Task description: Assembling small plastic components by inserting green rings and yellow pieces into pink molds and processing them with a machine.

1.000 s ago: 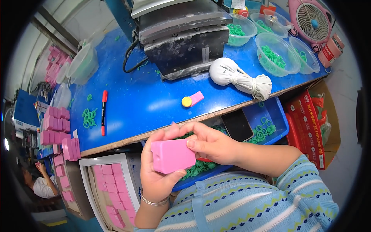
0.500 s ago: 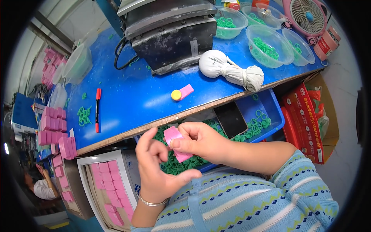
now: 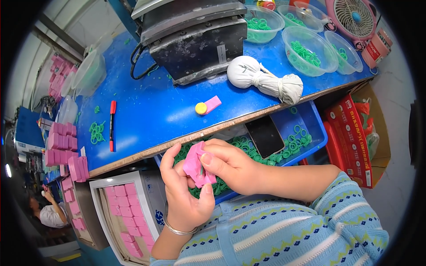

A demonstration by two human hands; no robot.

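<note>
A pink rubber mould (image 3: 193,165) is held between my two hands, above a blue tray (image 3: 316,144) of green rings (image 3: 290,144). My left hand (image 3: 188,201) supports it from the left and below, thumb at its lower end, index finger raised. My right hand (image 3: 237,167) grips its right side with thumb and fingers. The mould is bent partly apart, and a bit of green shows in the gap. A dark phone (image 3: 265,137) lies in the tray beyond my right hand.
On the blue bench (image 3: 155,119) lie a red-and-black marker (image 3: 112,126), a pink block with a yellow disc (image 3: 213,104) and a tied white cloth pouch (image 3: 262,79). A dark machine (image 3: 197,57) stands behind. Clear bowls (image 3: 309,53) hold green rings. Pink blocks (image 3: 126,206) fill a box at left.
My left hand has closed in on the mould from the left and now holds it too. The mould has turned and is bent partly apart, showing green inside.
</note>
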